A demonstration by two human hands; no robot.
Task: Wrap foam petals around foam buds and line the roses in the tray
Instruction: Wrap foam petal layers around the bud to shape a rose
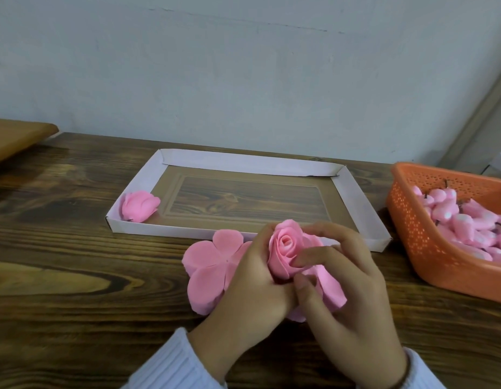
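Observation:
A half-wrapped pink foam rose [284,249] stands between both hands just in front of the tray. My left hand [253,290] grips its left side and base. My right hand [343,293] curls round its right side, fingers pressing a petal against the bud. A stack of flat pink petal sheets [208,273] lies on the table under and left of the hands. The shallow white cardboard tray [243,163] holds one finished pink rose [139,206] in its near left corner.
An orange perforated basket [412,220] at the right holds several pink foam buds [457,217]. A light wooden board [16,136] sits at the far left. The dark wooden table [75,276] ends at a pale wall behind the tray.

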